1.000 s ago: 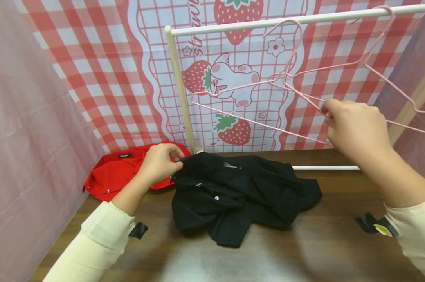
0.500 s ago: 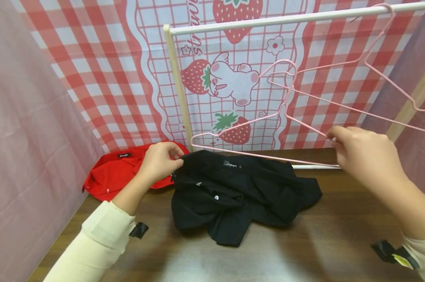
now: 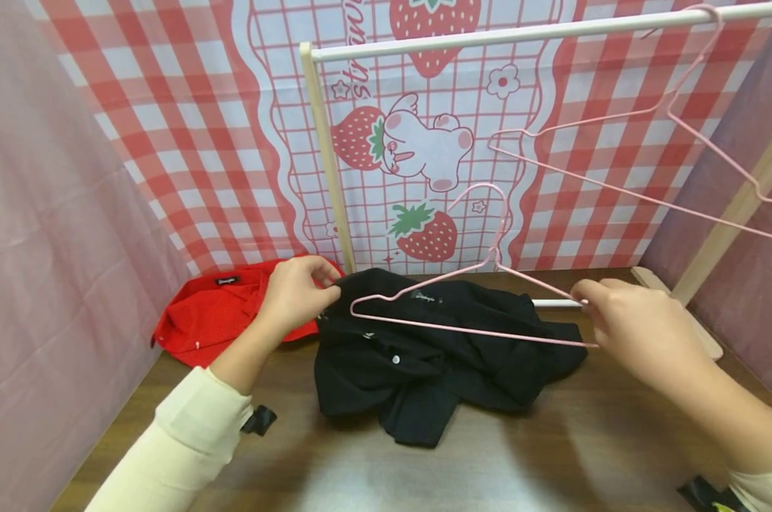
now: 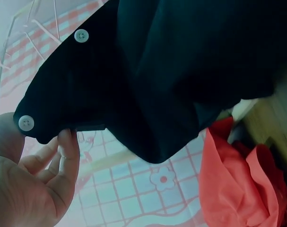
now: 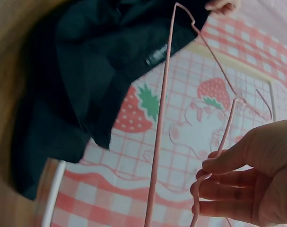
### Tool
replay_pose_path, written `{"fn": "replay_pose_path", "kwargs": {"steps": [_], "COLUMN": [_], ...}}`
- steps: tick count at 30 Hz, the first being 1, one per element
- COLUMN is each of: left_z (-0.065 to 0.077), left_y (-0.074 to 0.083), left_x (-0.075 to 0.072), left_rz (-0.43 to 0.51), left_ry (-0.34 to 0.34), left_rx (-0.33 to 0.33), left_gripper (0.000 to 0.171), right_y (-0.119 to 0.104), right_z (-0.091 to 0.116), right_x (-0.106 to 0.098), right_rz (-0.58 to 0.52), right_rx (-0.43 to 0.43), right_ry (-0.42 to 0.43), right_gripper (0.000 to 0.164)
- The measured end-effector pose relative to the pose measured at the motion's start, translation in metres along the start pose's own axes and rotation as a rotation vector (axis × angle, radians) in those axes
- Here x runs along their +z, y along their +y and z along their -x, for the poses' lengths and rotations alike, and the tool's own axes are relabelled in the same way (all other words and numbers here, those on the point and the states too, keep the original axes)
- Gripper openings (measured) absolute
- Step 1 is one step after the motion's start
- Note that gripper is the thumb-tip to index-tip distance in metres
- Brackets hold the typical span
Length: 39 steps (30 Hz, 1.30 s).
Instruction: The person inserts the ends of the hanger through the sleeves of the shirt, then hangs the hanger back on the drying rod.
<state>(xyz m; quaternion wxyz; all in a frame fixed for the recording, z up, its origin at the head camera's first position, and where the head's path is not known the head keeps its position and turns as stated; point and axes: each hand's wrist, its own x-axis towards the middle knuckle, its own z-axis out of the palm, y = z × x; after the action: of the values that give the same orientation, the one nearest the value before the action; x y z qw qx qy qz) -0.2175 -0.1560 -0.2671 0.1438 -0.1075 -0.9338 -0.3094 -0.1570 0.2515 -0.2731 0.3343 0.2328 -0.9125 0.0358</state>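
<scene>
A black shirt with white buttons and a neck label lies rumpled on the wooden surface in the head view. My left hand pinches the shirt's edge at its upper left; in the left wrist view the thumb and fingers hold the black cloth beside a white button. With my right hand I grip a pink wire hanger by its right shoulder. The hanger is off the rail, its hook upward, and its left end is in front of the shirt's collar. In the right wrist view the fingers curl round the hanger's wire.
A red garment lies left of the black shirt. Behind stands a rack with a white rail and a wooden post. Another pink hanger hangs from the rail at right. A checked strawberry cloth covers the back.
My right hand has brought the pink hanger down from the rail, lowering it and shifting it left over the black shirt. The left hand keeps its pinch with little movement.
</scene>
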Motion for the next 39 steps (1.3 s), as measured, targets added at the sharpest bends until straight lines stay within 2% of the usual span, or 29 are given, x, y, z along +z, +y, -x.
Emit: {"fn": "replay_pose_path", "kwargs": {"steps": [4, 8, 11, 16, 25, 31, 35, 39], "left_z": [0.004, 0.009, 0.013, 0.021, 0.031, 0.037, 0.041, 0.045], "left_y": [0.005, 0.014, 0.022, 0.034, 0.047, 0.054, 0.058, 0.056], "left_x": [0.004, 0.011, 0.018, 0.029, 0.049, 0.057, 0.059, 0.056], "left_rz": [0.039, 0.064, 0.084, 0.098, 0.002, -0.001, -0.031, -0.11], "left_ry": [0.061, 0.113, 0.135, 0.163, 0.239, 0.24, 0.25, 0.253], "left_rx": [0.013, 0.05, 0.085, 0.13, 0.307, 0.406, 0.471, 0.497], "left_gripper": [0.014, 0.013, 0.014, 0.014, 0.012, 0.012, 0.012, 0.015], "right_y": [-0.009, -0.018, -0.025, -0.037, -0.056, -0.067, -0.069, -0.067], "right_z": [0.002, 0.002, 0.002, 0.0, -0.008, -0.016, -0.02, -0.022], "right_x": [0.012, 0.022, 0.026, 0.029, 0.033, 0.034, 0.036, 0.037], "right_rz": [-0.062, -0.161, -0.223, -0.319, -0.419, -0.49, -0.467, -0.4], "right_rx": [-0.024, -0.022, -0.007, 0.007, -0.001, 0.036, 0.054, 0.057], "right_ry": [-0.05, -0.178, -0.259, -0.328, -0.343, -0.37, -0.351, -0.318], "right_gripper": [0.019, 0.02, 0.019, 0.02, 0.024, 0.022, 0.021, 0.021]}}
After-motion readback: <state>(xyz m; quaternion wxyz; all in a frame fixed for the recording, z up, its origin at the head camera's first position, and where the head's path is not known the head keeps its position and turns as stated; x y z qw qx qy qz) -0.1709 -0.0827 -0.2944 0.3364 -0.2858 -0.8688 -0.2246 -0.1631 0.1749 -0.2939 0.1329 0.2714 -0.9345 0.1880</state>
